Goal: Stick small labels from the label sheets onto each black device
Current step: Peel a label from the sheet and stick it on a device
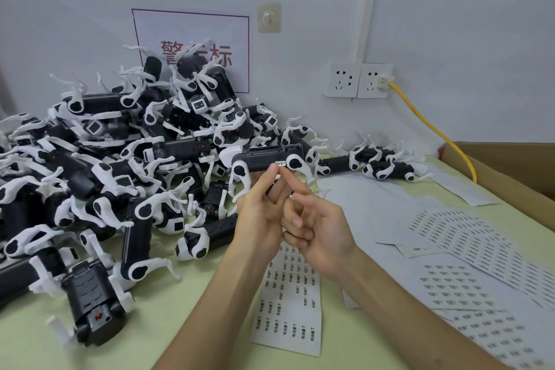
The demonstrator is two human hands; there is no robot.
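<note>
Two hands meet in the middle of the view, raised above a pale green bench (180, 309). Your left hand (261, 213) grips a black device (267, 159) from below, fingers pointing up and pinching its lower edge, so that it sits level in the air with its white end pieces on either side. Your right hand (315, 228) holds nothing: its forefinger is stretched out, with the tip touching the device at a small white label (280, 163) on the lower edge, and the other fingers are curled into the palm. Whether the label is fully stuck down cannot be told. A large pile of devices (105, 159), black with white parts, covers the left half of the bench and leans against the wall. A few more devices (381, 162) lie near the wall on the right. A label sheet (288, 303) lies flat under your wrists, and more label sheets (468, 249) overlap across the right side of the bench. On the wall are a sign (192, 48) with red characters and two wall sockets (359, 80); a yellow cable (432, 129) runs from the right one down towards a cardboard box (510, 165) at the bench's far right edge.
</note>
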